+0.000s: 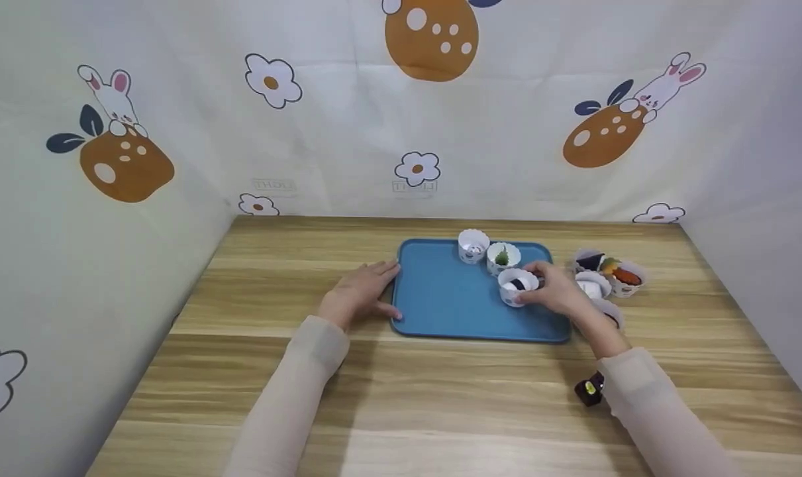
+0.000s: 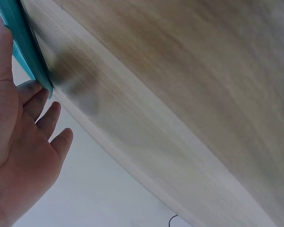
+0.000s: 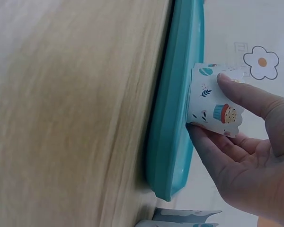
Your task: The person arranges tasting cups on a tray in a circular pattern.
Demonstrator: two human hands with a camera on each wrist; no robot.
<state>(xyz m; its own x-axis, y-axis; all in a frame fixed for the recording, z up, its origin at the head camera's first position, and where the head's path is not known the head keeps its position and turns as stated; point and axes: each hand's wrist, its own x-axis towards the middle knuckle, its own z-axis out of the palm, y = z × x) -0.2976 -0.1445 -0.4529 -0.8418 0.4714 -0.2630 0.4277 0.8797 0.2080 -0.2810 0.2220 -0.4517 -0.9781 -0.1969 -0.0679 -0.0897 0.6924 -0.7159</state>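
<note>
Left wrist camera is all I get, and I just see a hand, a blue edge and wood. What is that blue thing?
Observer: It is a blue tray on a wooden table. The left hand rests flat against its left edge.
Operator: Is anything on the tray?
Observer: Three white paper cups. The back cup looks empty from above, and the middle cup has something green in it.
Operator: What is the other hand doing?
Observer: The right hand holds the front cup, which stands on the tray with something dark inside.
Operator: Are there more cups?
Observer: Yes, a cluster of filled cups stands on the table, right of the tray.
</note>
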